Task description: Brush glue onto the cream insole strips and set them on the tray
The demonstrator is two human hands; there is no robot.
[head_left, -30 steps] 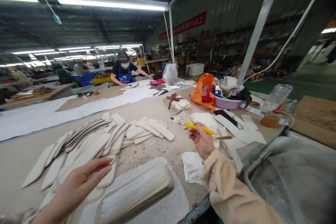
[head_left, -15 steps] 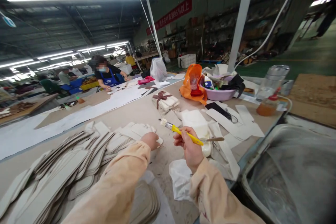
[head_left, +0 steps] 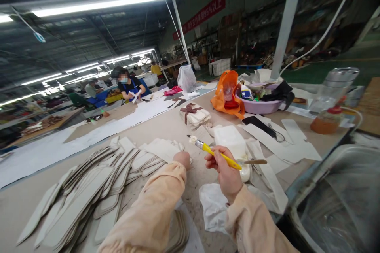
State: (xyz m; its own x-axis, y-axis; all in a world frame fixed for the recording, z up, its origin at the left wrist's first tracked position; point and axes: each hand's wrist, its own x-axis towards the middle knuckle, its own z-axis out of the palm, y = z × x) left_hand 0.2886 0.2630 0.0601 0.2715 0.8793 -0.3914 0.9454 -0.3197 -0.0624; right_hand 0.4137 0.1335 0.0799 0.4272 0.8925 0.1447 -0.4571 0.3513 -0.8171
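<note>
the right hand (head_left: 225, 170) has its fingers clamped on a yellow brush (head_left: 215, 153), bristles pointing far-left and held above the table (head_left: 166, 126). the left hand (head_left: 182, 159) reaches across to the near edge of the pale strips (head_left: 89, 182) that lie fanned over the left half of the table; its fingers are hidden behind the knuckles, so i cannot tell whether they are apart or together. just right of the brush sits a white tub (head_left: 230, 138) with a small white dish (head_left: 246, 172) near it, a thin stick (head_left: 255, 162) resting across the dish; what the dish holds cannot be made out. a crumpled white bag (head_left: 212, 205) lies near the right wrist. farther off, a purple basin (head_left: 258, 106) is filled with bottles and dark cloth, with an orange bag (head_left: 227, 95) touching its left side. at far right a squeeze bottle (head_left: 326, 120) holds amber liquid, beside a clear jar (head_left: 332, 89). a tied bundle (head_left: 196, 116) of pieces sits mid-table. another person (head_left: 129, 85) works at the far end.
</note>
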